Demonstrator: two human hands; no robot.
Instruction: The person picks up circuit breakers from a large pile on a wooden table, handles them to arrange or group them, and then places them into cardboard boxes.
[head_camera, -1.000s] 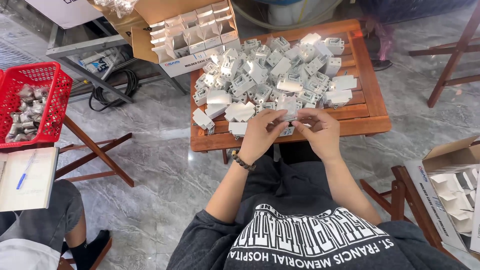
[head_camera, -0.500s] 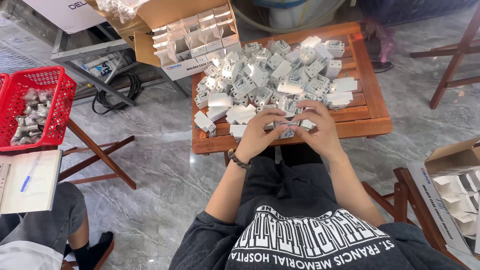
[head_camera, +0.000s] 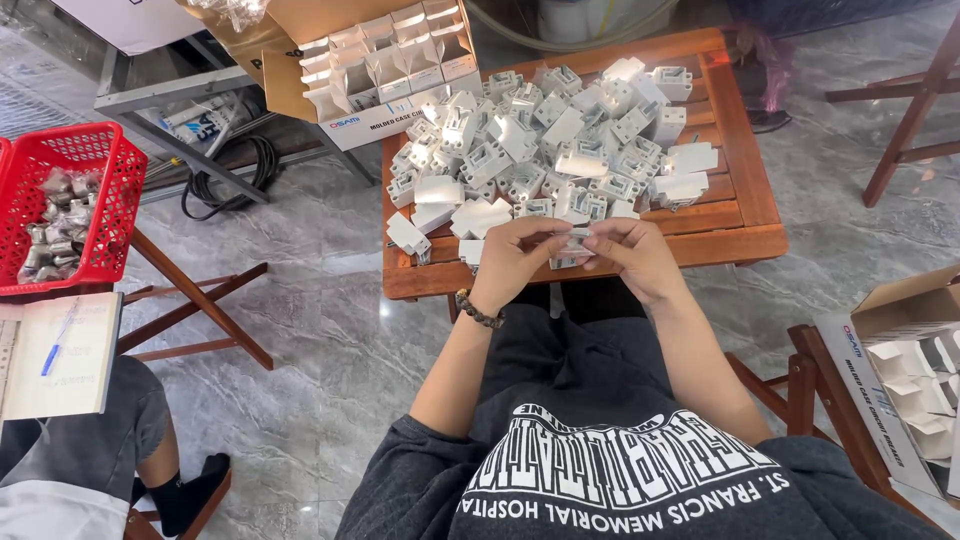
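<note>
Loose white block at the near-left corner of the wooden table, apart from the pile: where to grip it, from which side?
Likely from above, pinching its two long sides. The white block lies flat near the wooden table's left edge, apart from the pile of white parts, so its flanks look free. Both the left hand and right hand are busy with a small part.

I am sitting in a small assembly workshop, working by hand. In front of my knees a low wooden tabletop (head_camera: 740, 215) is heaped with a pile of white and grey plastic parts (head_camera: 545, 150). Open cardboard boxes (head_camera: 385, 55) with divider cells stand beyond it and to my right. A red plastic basket (head_camera: 95, 165) of small bagged pieces rests on a folding stand over the grey marble-tile floor (head_camera: 320, 330). A notebook (head_camera: 60, 355) with a pen lies on another person's lap beside me.
</note>
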